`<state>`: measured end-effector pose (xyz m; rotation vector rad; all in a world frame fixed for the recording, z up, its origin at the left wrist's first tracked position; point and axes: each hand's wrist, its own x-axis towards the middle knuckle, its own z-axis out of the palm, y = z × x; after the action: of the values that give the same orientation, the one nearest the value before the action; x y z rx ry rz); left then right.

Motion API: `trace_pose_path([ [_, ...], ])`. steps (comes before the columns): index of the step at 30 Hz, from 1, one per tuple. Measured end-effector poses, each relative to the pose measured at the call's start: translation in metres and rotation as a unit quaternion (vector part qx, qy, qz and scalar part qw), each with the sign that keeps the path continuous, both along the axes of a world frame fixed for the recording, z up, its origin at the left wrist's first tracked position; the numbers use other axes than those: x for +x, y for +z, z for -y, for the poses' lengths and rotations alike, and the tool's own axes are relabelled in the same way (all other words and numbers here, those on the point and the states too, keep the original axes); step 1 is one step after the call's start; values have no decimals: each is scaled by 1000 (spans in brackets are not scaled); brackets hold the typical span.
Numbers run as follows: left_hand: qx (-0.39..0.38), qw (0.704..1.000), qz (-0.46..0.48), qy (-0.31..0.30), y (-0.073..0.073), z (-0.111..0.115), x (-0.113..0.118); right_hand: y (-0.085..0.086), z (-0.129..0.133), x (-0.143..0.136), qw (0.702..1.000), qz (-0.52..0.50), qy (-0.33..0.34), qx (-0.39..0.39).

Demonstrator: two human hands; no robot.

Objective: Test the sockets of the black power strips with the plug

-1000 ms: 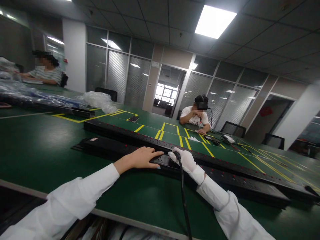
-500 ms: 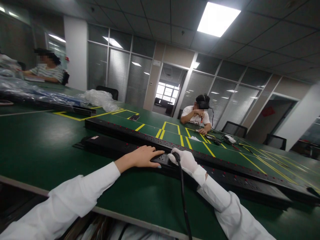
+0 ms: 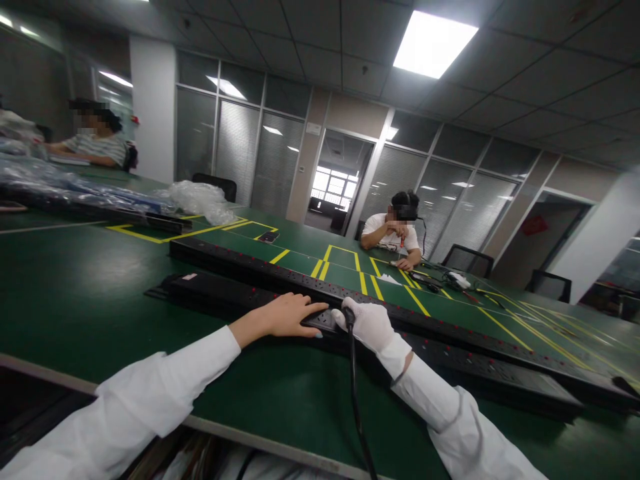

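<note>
A long black power strip (image 3: 215, 293) with sockets and small red lights lies slantwise across the green table. Bare and spread, my left hand (image 3: 289, 316) rests on this strip with thumb and forefinger on either side of a socket. My right hand (image 3: 369, 323), in a white glove, grips a black power plug (image 3: 349, 319) at the strip, just right of my left fingers. Whether its pins sit in a socket is hidden by the hand. From the plug a black cable (image 3: 356, 407) hangs toward me over the table's front edge. Behind lies a second black power strip (image 3: 240, 259), roughly parallel.
Clear plastic wrap (image 3: 200, 199) and wrapped long pieces lie at the back left. A phone-like dark object (image 3: 269, 236) lies beyond the strips, among yellow tape lines. Across the table a person (image 3: 393, 233) sits near cables (image 3: 435, 280); another person (image 3: 97, 143) sits far left.
My right hand and the plug have shifted slightly left, and the cable has swung left with them. The left hand stays on the strip.
</note>
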<state>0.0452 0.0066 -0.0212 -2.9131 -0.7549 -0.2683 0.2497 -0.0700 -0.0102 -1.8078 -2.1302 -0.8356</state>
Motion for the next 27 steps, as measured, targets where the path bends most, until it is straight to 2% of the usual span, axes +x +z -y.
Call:
trace_pose_path([
  [8,-10,1000,3,6,0,0,1,-1,2,-3,1000,2,6,-17],
  [18,-9,1000,16,-4,-2,-2,0,15,16,-11,995,42,-44,-81],
  [27,-9,1000,19,-17,-3,-2,0,-3,8,-14,996,-27,-60,-62],
])
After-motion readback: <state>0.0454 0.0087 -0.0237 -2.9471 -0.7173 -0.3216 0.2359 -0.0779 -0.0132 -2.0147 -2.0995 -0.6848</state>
